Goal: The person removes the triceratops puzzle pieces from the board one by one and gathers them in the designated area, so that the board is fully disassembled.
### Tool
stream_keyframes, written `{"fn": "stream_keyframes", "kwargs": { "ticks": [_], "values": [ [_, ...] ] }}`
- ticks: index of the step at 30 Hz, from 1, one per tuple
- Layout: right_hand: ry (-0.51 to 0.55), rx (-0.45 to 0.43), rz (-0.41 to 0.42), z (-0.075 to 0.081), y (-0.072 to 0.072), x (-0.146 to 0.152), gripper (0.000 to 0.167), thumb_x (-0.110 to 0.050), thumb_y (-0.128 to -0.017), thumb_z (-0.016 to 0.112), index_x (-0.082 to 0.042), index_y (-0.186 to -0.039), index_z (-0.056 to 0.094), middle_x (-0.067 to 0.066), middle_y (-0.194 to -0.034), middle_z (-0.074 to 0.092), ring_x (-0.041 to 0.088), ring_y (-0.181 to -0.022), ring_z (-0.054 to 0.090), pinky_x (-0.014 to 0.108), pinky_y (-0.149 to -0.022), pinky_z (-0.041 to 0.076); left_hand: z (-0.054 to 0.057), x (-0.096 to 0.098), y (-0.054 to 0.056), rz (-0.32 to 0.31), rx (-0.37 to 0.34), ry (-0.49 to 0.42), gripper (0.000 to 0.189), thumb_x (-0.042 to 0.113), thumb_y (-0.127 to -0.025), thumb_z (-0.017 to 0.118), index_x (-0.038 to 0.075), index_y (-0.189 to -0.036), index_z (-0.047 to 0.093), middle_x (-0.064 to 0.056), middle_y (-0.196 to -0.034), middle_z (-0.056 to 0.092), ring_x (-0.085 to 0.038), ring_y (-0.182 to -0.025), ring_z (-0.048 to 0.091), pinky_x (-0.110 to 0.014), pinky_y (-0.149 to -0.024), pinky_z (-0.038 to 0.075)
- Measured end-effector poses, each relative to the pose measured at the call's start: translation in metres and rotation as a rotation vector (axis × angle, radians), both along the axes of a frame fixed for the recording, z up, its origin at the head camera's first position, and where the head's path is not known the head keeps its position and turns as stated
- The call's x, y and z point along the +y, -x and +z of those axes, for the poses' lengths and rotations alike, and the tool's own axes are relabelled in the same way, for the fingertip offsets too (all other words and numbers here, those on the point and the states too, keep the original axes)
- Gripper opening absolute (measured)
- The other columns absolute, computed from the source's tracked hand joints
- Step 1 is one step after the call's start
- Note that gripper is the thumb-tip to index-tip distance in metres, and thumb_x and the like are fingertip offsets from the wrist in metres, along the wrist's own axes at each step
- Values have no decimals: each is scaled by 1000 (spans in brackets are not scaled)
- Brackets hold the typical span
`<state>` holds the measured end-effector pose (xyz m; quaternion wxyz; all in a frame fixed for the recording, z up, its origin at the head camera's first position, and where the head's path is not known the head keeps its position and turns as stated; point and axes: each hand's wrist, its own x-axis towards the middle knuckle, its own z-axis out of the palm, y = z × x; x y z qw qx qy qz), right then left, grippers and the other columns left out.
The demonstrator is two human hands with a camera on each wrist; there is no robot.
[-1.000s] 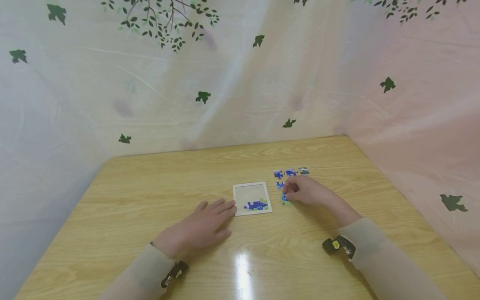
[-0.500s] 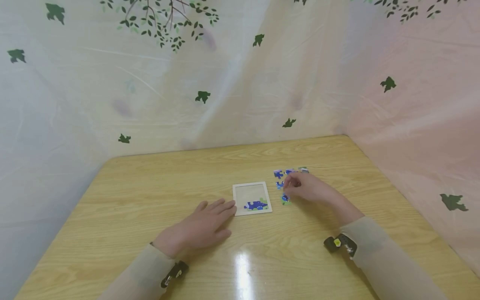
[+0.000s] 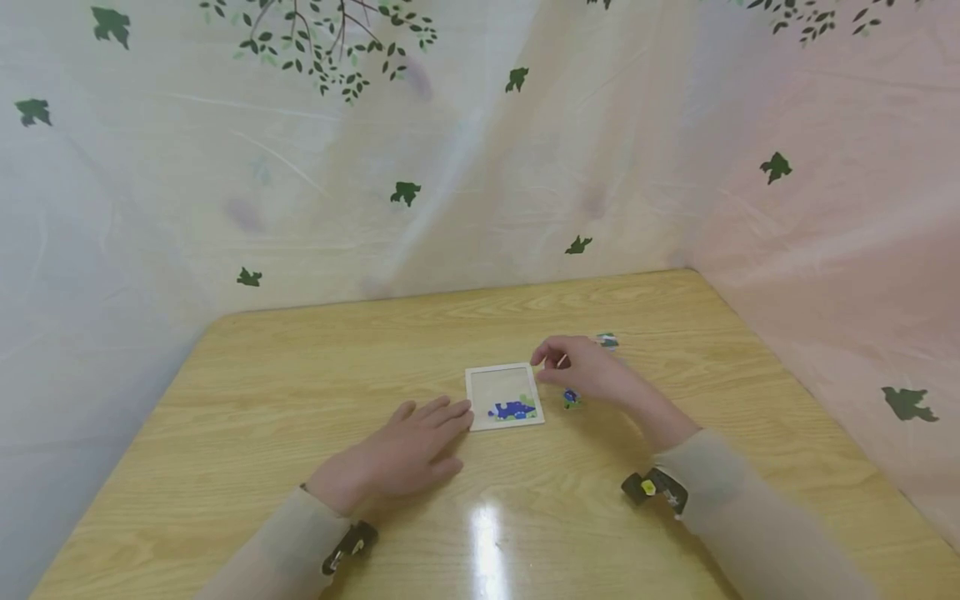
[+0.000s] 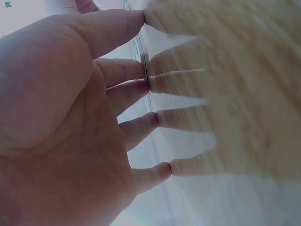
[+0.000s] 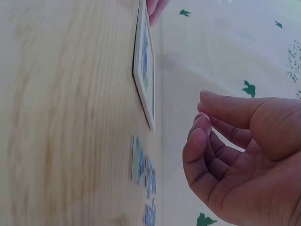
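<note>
My left hand (image 3: 397,454) lies flat on the table, fingers spread, its fingertips touching the left edge of a white-rimmed puzzle tray (image 3: 535,392). Joined blue and green jigsaw pieces (image 3: 513,411) lie in the tray's lower right part. Beyond the tray's right edge hovers my right hand (image 3: 588,367), its fingers loosely curled and thumb close to the index finger. In the right wrist view, no piece shows between its fingertips (image 5: 202,136). Just below this hand, a blue-green jigsaw piece (image 3: 572,398) lies on the table; other loose pieces are hidden behind the hand in the head view.
A greyish jigsaw piece (image 3: 607,341) lies farther back on the right. Several loose pieces (image 5: 149,179) form a group beside the tray in the right wrist view. The wooden table (image 3: 315,358) ends at a pale curtain (image 3: 315,208) with leaf and bird shapes.
My right hand has moved left from over the loose pieces to the tray's right edge, covering the upper pieces in the head view. The left hand and the pieces in the tray stay put.
</note>
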<state>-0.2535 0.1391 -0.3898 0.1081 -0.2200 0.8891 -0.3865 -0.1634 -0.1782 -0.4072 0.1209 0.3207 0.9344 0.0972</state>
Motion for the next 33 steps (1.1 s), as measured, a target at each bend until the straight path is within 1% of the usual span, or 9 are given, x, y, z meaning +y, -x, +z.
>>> {"fn": "stream_keyframes", "kwargs": {
  "ticks": [6, 14, 18, 24, 33],
  "values": [
    [-27, -10, 45, 0, -3, -22, 22, -12, -106, 76, -5, -127, 74, 3, -100, 66, 20, -92, 64, 32, -78, 55, -1, -1, 1, 3, -1, -1, 68, 39, -114, 60, 10, -172, 39, -7, -181, 29, -38, -167, 21, -73, -131, 14],
    [-37, -58, 87, -4, -7, -42, 23, -12, -105, 77, -7, -128, 76, 1, -101, 69, 19, -95, 65, 34, -83, 57, -4, -1, 2, 1, 11, 1, 69, 40, -114, 60, 11, -172, 39, -6, -181, 29, -37, -167, 21, -72, -131, 15],
    [-57, -81, 117, -8, -7, -47, 21, -10, -104, 77, -8, -126, 77, 0, -101, 69, 18, -95, 64, 34, -84, 57, -4, -1, 3, -1, 14, 5, 69, 41, -114, 60, 11, -172, 39, -6, -181, 30, -37, -167, 22, -72, -131, 16],
    [-97, -90, 136, -12, -8, -50, 21, -8, -102, 78, -9, -123, 78, -1, -100, 70, 16, -91, 63, 32, -80, 56, -3, -1, 3, -7, 18, 6, 69, 40, -114, 61, 10, -172, 39, -7, -180, 30, -38, -167, 23, -73, -131, 16],
    [-129, -59, 179, -14, -8, -48, 26, -6, -99, 79, -6, -125, 79, -2, -103, 71, 15, -96, 62, 33, -88, 56, -3, 0, 4, -9, 14, 9, 69, 40, -114, 60, 10, -172, 39, -8, -181, 29, -37, -167, 22, -73, -131, 16]
  ]
}}
